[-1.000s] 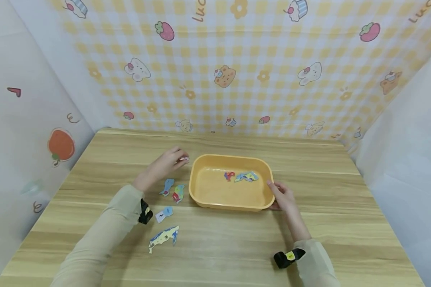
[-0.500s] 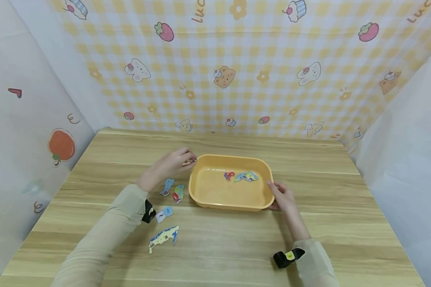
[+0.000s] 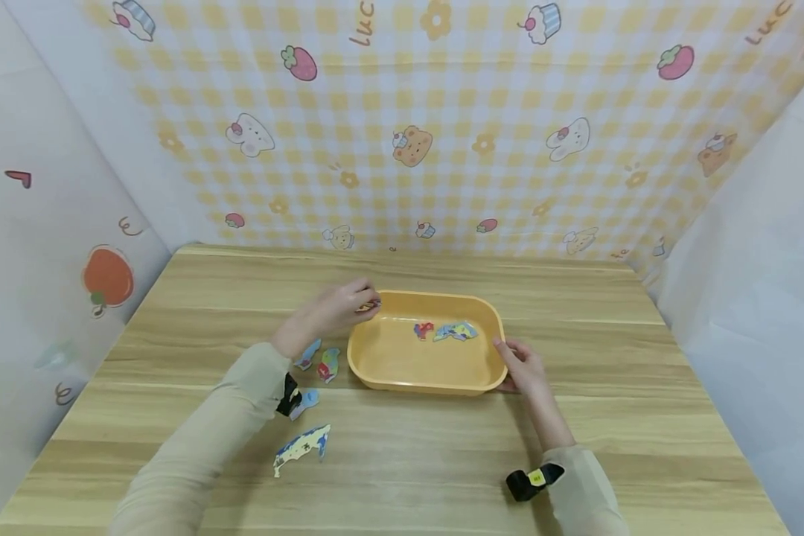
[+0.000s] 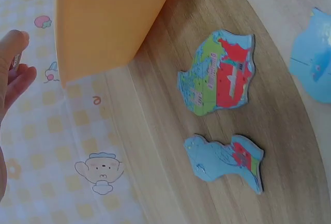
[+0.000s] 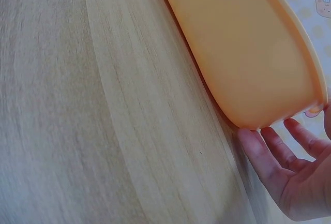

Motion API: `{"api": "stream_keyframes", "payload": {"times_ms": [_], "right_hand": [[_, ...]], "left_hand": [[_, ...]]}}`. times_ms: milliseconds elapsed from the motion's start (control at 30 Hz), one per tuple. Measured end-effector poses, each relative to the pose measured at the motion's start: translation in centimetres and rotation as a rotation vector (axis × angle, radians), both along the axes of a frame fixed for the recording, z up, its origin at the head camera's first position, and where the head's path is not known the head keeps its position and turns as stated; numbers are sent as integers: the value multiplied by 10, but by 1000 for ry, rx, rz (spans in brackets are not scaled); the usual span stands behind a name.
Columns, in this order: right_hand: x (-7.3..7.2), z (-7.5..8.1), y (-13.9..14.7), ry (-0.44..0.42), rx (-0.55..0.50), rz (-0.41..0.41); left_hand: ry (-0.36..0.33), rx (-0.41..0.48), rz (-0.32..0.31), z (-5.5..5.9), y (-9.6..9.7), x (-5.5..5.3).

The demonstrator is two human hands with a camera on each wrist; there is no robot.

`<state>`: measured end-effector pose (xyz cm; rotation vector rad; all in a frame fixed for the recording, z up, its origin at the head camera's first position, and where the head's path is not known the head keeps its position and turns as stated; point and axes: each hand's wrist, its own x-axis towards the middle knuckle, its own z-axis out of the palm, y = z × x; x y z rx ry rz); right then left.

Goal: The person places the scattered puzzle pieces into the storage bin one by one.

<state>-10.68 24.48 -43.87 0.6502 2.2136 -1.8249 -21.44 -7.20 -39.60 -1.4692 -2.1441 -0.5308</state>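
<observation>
My left hand (image 3: 338,309) pinches a small flat puzzle piece (image 3: 370,305) over the back left corner of the yellow-orange plastic bin (image 3: 429,385). The fingers mostly hide that piece; only its edge shows. At the bin's right end, my right hand (image 3: 528,372) grips the wall, thumb at the rim and fingertips against the outside in the right wrist view. Inside the bin lie a red puzzle piece (image 3: 423,331) and a blue-and-yellow one (image 3: 455,332).
Left of the bin, on the wooden table (image 3: 415,469), lie a green-and-red piece (image 4: 217,74), a light blue piece (image 4: 225,159), another blue piece (image 3: 304,403) partly behind the wrist camera, and a long cream-and-blue piece (image 3: 301,448). A checked cloth (image 3: 482,97) hangs behind.
My left hand has moved right with its puzzle piece, from beside the bin to over its back left corner. The right hand keeps its grip. The head view has shifted slightly.
</observation>
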Motion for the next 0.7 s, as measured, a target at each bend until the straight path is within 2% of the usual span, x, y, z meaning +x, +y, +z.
{"api": "stream_keyframes", "payload": {"times_ms": [167, 300, 533, 700], "right_hand": [[0, 0, -1, 6, -7, -12], [1, 0, -1, 7, -7, -21], [0, -2, -1, -3, 1, -12], [0, -2, -1, -2, 2, -16]], "left_hand": [[-37, -136, 89, 4, 8, 1], [-89, -243, 136, 7, 16, -1], [-243, -388, 169, 12, 29, -6], [-308, -463, 166, 15, 40, -7]]}}
